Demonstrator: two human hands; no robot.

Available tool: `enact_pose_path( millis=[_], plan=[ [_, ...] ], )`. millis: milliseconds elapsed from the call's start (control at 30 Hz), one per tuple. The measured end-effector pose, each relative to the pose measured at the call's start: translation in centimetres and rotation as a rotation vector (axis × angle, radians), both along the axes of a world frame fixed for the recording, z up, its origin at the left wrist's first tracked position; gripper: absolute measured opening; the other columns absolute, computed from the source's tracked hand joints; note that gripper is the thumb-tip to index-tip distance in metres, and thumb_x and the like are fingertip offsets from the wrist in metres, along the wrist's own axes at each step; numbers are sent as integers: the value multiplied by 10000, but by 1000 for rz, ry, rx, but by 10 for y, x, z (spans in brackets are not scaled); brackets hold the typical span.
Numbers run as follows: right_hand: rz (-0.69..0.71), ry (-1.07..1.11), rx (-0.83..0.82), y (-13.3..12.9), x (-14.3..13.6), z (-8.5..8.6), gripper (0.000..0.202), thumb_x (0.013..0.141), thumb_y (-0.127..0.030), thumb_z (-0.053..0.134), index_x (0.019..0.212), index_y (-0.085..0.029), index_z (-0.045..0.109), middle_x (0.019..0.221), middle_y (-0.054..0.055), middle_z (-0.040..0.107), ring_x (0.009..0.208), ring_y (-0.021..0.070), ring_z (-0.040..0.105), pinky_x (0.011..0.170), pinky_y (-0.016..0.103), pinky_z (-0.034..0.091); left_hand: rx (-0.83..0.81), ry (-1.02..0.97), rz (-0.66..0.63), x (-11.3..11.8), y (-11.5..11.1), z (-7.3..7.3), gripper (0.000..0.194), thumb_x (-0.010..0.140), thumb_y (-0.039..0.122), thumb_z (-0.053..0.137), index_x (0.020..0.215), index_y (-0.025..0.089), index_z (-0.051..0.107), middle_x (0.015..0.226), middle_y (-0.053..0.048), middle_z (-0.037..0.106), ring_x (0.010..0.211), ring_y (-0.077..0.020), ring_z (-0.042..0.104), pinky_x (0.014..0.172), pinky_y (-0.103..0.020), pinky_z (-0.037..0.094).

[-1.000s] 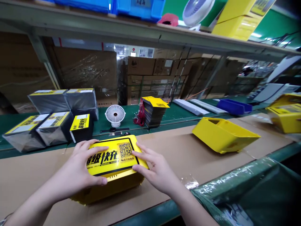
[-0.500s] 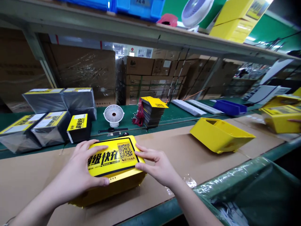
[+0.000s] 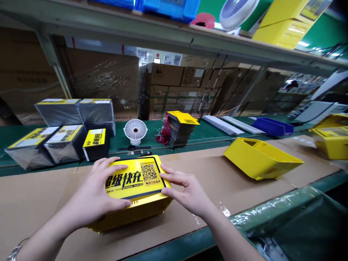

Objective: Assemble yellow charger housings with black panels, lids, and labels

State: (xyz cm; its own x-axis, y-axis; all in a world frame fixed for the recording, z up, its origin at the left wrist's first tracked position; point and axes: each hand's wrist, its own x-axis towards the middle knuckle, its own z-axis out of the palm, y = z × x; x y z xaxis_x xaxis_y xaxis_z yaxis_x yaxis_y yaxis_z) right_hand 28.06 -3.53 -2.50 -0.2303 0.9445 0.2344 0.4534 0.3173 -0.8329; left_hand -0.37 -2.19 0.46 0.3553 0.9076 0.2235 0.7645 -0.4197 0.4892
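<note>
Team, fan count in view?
2. One white fan stands on the green bench, beyond the QR-coded yellow box; another white fan is on the overhead shelf. More could be hidden behind boxes or bins.

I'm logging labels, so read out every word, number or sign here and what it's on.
"超级快充": label on the yellow casing, partly covered.
"952005": small print on that label.
"超级快充": black box beside wrapped packs.
"有限公司": brown carton.
"4": red round sign.
Other print: too small or blurred.
</note>
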Motion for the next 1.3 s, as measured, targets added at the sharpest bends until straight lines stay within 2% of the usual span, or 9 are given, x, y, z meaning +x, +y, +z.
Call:
enact_pose_path(
  millis=[300, 500, 733, 867, 967, 1067, 1167, 1233, 1300],
  plan=[
    [-5, -212, 237, -1, 0, -1, 388, 787, -411, 681, 1152, -284, 650, 1295, 41, 572, 1179, 234, 562, 1046, 454, 445, -71, -41, 6, -7, 5, -2, 722, 562, 552, 765, 1199, 288, 555, 1398, -66, 392, 1282, -318, 371, 1082, -537, 320],
    [-7, -190, 246, 0, -1, -3, 380, 787, -407, 686, 1152, -311, 644, 1291, 24, 570, 1171, 226, 568, 1045, 446, 452, -87, -42, 45, -8, 3, 1, 681, 583, 545, 757, 1182, 287, 562, 1408, -66, 383, 1300, -307, 353, 1095, -547, 294],
    [-21, -92, 166, 3, 0, -3, 383, 719, -406, 746, 1081, -294, 685, 1252, 41, 595, 1146, 255, 584, 1029, 478, 458, -59, -10, -9, -7, 8, 7, 677, 559, 532, 772, 1165, 292, 588, 1383, -64, 423, 1289, -332, 366, 1073, -553, 333],
    [-15, -64, 161, 4, 1, -3, 389, 697, -398, 764, 1063, -284, 694, 1233, 50, 605, 1135, 263, 590, 1026, 481, 459, -27, 31, -29, -7, 10, 5, 704, 565, 577, 755, 1185, 292, 581, 1360, -76, 443, 1275, -343, 373, 1053, -566, 352],
    [-4, -66, 171, 5, 2, -3, 380, 699, -391, 762, 1052, -263, 700, 1237, 68, 600, 1117, 266, 602, 1011, 477, 473, -9, 85, -26, -5, 10, 3, 786, 541, 644, 738, 1222, 291, 569, 1380, -89, 436, 1299, -366, 323, 1043, -582, 353],
    [-2, -96, 152, 3, 0, 0, 371, 719, -397, 744, 1053, -241, 704, 1251, 86, 591, 1121, 266, 601, 1009, 465, 478, -13, 148, -9, 0, 10, 1, 892, 525, 707, 708, 1286, 278, 530, 1425, -104, 419, 1338, -379, 265, 1054, -593, 332],
    [-4, -130, 83, 1, -1, 8, 377, 724, -419, 733, 1059, -248, 704, 1259, 80, 595, 1131, 266, 594, 1005, 468, 477, -28, 221, -45, 0, 8, -2, 907, 599, 744, 627, 1364, 293, 441, 1498, -85, 352, 1389, -361, 216, 1098, -620, 229],
    [-6, -190, 56, 1, 0, 14, 450, 719, -436, 735, 1130, -267, 668, 1285, 64, 585, 1182, 259, 556, 1049, 477, 429, -28, 259, -69, -7, 6, -7, 872, 700, 721, 550, 1430, 303, 318, 1535, -62, 279, 1420, -332, 164, 1121, -627, 137],
    [13, -261, 49, 6, 3, 18, 621, 695, -461, 749, 1264, -290, 567, 1383, 52, 497, 1290, 258, 445, 1114, 494, 327, -36, 263, -79, -21, 2, -13, 839, 786, 656, 502, 1471, 295, 179, 1551, -56, 218, 1431, -306, 133, 1134, -606, 116]
  ],
)
